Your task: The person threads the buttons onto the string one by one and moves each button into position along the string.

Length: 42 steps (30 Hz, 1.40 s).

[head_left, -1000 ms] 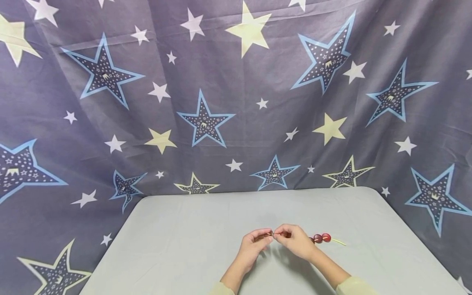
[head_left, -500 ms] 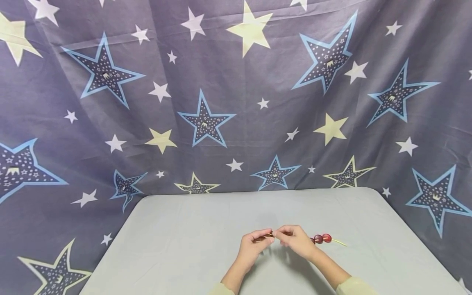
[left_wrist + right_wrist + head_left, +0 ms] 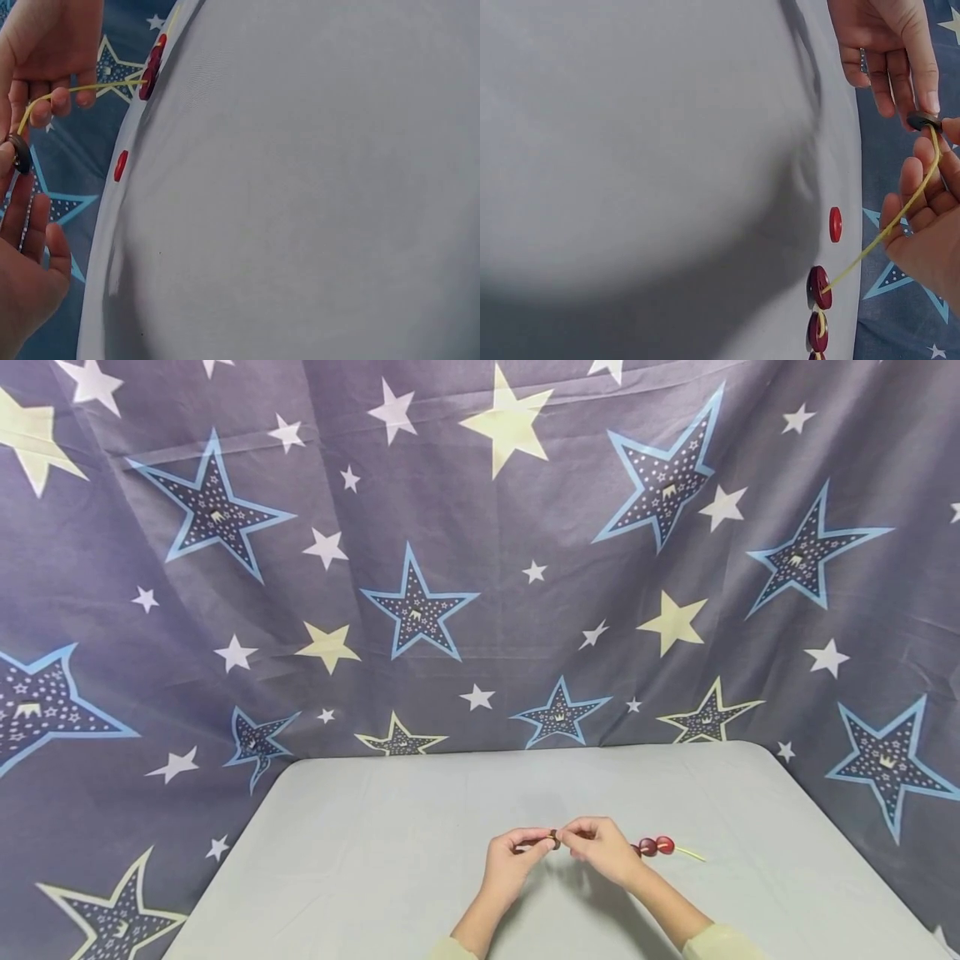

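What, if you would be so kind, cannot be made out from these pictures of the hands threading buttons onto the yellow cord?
- Small dark round button: its holes are hidden by fingertips in both wrist views, and it is too small in the head view.
- Thin yellow cord: its tip at that button is covered by the right hand.
- Red round threaded buttons: their count is cut off by the right wrist view's bottom edge.
- Left hand: its ring's detail is blurred.

Head view: dark button (image 3: 554, 839) too small to tell hole or cord (image 3: 690, 853) end. Red buttons (image 3: 654, 845) partly behind right hand (image 3: 600, 850). Left wrist view: left hand (image 3: 26, 255) cut by edge. Right wrist view: lowest red button (image 3: 813, 355) cut by bottom edge; bench (image 3: 645, 150) near side in shadow.
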Each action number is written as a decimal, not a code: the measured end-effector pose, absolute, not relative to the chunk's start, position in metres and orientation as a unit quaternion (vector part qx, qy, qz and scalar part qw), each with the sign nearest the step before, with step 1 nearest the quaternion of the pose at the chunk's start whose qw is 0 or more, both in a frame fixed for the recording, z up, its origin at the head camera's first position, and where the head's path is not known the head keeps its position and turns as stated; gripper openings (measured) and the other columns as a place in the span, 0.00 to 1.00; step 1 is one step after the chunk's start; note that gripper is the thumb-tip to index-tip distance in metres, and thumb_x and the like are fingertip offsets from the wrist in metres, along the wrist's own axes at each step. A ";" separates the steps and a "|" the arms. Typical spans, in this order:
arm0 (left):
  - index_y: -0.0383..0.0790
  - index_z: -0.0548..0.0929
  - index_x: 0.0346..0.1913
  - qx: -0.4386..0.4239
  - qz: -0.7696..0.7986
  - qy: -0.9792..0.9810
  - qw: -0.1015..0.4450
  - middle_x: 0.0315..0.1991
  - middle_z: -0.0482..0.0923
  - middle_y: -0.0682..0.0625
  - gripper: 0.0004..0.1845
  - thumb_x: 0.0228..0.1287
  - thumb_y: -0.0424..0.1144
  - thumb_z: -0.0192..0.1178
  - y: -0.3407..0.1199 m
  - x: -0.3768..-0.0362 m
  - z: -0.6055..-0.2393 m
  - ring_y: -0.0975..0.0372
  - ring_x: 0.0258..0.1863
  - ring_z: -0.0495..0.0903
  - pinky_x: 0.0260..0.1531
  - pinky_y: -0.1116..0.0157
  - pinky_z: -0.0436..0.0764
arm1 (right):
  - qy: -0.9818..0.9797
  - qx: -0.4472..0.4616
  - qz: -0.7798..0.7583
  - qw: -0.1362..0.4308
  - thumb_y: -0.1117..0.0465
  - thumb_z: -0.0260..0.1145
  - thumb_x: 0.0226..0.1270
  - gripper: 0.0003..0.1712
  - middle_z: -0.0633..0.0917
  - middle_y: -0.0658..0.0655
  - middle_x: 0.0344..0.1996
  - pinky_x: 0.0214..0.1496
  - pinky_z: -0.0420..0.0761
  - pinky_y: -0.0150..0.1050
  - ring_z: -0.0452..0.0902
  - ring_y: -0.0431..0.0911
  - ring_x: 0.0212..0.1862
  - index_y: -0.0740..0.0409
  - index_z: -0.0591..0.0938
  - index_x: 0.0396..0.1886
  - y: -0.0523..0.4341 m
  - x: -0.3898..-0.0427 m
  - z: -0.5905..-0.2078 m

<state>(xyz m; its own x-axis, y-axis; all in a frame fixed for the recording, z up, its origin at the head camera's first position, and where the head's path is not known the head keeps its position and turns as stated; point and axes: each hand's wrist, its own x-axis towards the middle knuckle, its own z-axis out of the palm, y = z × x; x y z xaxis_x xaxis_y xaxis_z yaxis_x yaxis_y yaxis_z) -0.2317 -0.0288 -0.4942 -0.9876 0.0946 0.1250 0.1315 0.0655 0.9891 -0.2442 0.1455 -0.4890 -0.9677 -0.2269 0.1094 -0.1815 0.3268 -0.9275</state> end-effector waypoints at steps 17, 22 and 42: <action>0.41 0.85 0.33 -0.060 -0.656 -0.751 0.046 0.33 0.85 0.49 0.08 0.54 0.42 0.67 -0.027 -0.249 -0.522 0.71 0.30 0.78 0.30 0.73 0.74 | 0.816 -0.187 -0.547 0.008 0.60 0.68 0.57 0.12 0.81 0.55 0.24 0.28 0.74 0.28 0.72 0.33 0.25 0.63 0.83 0.38 0.148 -0.242 -0.490; 0.41 0.85 0.33 -0.064 -0.660 -0.747 0.050 0.33 0.85 0.48 0.08 0.54 0.42 0.67 -0.028 -0.250 -0.524 0.70 0.29 0.77 0.29 0.73 0.74 | 0.829 -0.208 -0.518 -0.035 0.60 0.71 0.54 0.13 0.79 0.51 0.21 0.26 0.72 0.29 0.69 0.33 0.24 0.60 0.82 0.39 0.148 -0.242 -0.492; 0.42 0.85 0.33 -0.058 -0.639 -0.767 0.031 0.32 0.85 0.50 0.07 0.54 0.41 0.66 -0.032 -0.252 -0.522 0.69 0.31 0.76 0.30 0.73 0.75 | 0.881 -0.248 -0.393 -0.092 0.60 0.71 0.52 0.13 0.82 0.48 0.28 0.34 0.77 0.38 0.75 0.37 0.31 0.51 0.82 0.39 0.146 -0.243 -0.492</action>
